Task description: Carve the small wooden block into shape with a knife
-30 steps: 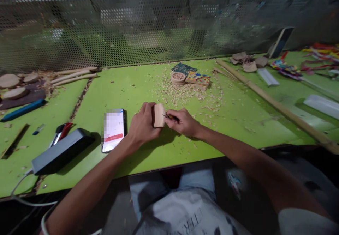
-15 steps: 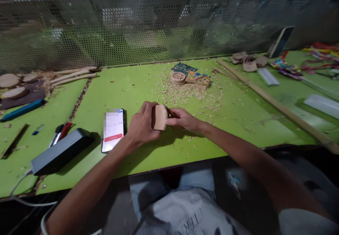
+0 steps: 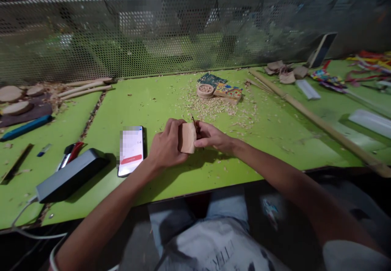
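Just right of the black-edged phone with a lit white screen, the person's bare left hand wraps a pale, flat-faced wooden block from its left side, clamped on it, apparently to steady it and leave its right edge exposed. Further right of the phone, the bare right hand closes round a slim dark tool at that edge; whether tool and wood touch, I cannot tell. The right thumb seems to rest against the block, probably as a brace. The phone lies screen up, presumably for easy reading. Beyond and right of the phone, pale wood shavings surround a round carved wooden piece and a colourfully patterned rectangular block, seemingly set back to give the hands room.
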A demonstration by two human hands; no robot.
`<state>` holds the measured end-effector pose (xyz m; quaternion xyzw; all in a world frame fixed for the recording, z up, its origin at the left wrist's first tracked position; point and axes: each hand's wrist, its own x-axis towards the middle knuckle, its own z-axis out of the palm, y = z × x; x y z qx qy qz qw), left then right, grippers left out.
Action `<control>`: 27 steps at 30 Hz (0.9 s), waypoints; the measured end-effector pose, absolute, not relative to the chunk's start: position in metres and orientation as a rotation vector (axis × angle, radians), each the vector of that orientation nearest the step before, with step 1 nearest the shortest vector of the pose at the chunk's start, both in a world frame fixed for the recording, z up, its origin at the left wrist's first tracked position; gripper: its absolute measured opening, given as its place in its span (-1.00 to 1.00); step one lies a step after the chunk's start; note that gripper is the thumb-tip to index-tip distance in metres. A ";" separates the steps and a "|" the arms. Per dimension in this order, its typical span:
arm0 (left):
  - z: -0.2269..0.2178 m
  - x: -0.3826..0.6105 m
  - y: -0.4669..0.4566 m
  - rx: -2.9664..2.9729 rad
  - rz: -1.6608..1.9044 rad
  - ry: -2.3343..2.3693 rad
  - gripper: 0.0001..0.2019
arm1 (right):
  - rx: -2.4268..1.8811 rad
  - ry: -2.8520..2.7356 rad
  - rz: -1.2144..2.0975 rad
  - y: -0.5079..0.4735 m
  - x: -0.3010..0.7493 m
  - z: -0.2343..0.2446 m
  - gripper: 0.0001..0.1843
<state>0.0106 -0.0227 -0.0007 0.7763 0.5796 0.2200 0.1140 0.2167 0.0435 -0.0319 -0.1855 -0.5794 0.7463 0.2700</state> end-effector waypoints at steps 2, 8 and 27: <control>-0.002 0.010 -0.022 2.281 0.621 1.703 -0.22 | -0.483 -1.555 2.038 0.045 0.217 -0.032 -0.33; -0.008 0.005 -0.019 2.354 0.604 1.669 -0.20 | -0.506 -1.518 2.119 0.046 0.217 -0.029 -0.33; -0.011 0.008 -0.023 2.481 0.698 1.618 -0.28 | -0.509 -1.534 2.038 0.046 0.217 -0.031 -0.30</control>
